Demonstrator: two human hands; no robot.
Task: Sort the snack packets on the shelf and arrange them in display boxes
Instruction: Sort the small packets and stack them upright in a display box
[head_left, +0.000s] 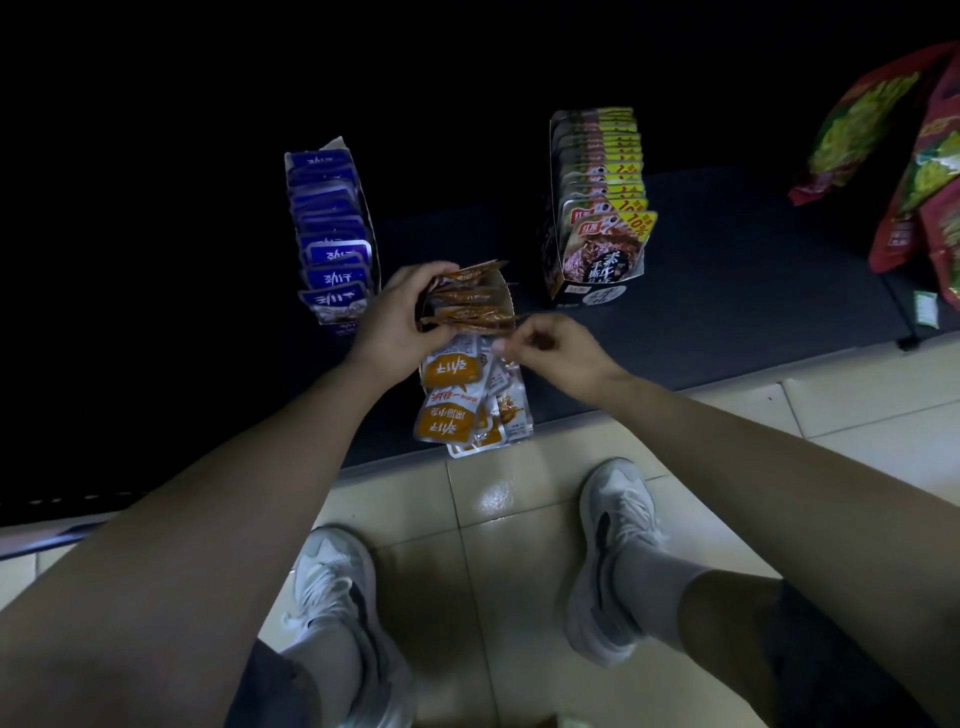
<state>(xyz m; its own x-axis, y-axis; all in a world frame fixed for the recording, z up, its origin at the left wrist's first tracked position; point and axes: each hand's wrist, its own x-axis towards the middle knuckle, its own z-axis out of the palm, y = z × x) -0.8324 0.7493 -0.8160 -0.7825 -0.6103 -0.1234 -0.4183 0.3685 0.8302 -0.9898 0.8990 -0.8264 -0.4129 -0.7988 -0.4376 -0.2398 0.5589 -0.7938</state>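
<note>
Several orange snack packets (470, 301) stand on edge in an orange display box (506, 296) on the low dark shelf (727, 291). My left hand (400, 317) grips that row of packets from the left side. My right hand (556, 345) is just right of the box, its fingers curled and pinching the edge of an orange packet at the front of the row. A loose pile of orange packets (467, 400) lies flat on the shelf in front of the box, reaching the shelf's front edge.
A blue display box (332, 234) full of blue packets stands to the left. A black box (597, 208) full of black and yellow packets stands to the right. Large red snack bags (914, 171) hang at the far right. My feet are on the tiled floor (498, 519) below.
</note>
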